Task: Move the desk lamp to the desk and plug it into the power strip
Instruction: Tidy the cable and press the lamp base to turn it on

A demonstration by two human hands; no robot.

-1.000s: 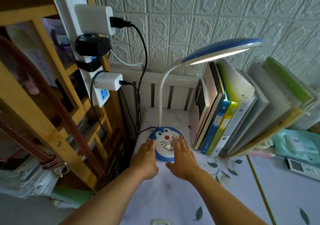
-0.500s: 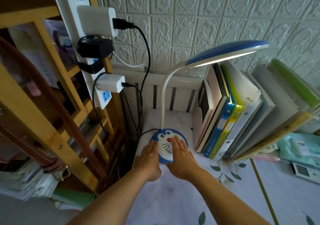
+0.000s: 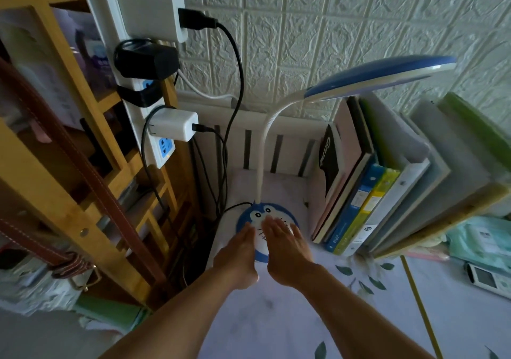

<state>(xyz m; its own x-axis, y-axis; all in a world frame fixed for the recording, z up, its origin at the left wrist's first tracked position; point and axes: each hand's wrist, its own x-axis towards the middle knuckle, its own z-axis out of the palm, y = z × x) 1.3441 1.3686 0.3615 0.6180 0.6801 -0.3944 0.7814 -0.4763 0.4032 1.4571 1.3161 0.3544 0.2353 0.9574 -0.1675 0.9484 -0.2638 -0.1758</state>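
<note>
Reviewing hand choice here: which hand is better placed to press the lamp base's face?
Right, probably. The right hand already lies with straight fingers across the face on the lamp base, while the left hand sits at the base's left edge, fingertips barely on it.

leaning books [image 3: 367,192] tight right of the lamp base [image 3: 255,216], dangling cables [image 3: 221,165] left, open cloth [image 3: 276,317] in front

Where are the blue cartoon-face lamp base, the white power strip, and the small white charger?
blue cartoon-face lamp base [image 3: 258,213]: head view, upper face by the eyes.
white power strip [image 3: 166,148]: head view, free blue socket at its lower end.
small white charger [image 3: 174,125]: head view, body's side face.
</note>
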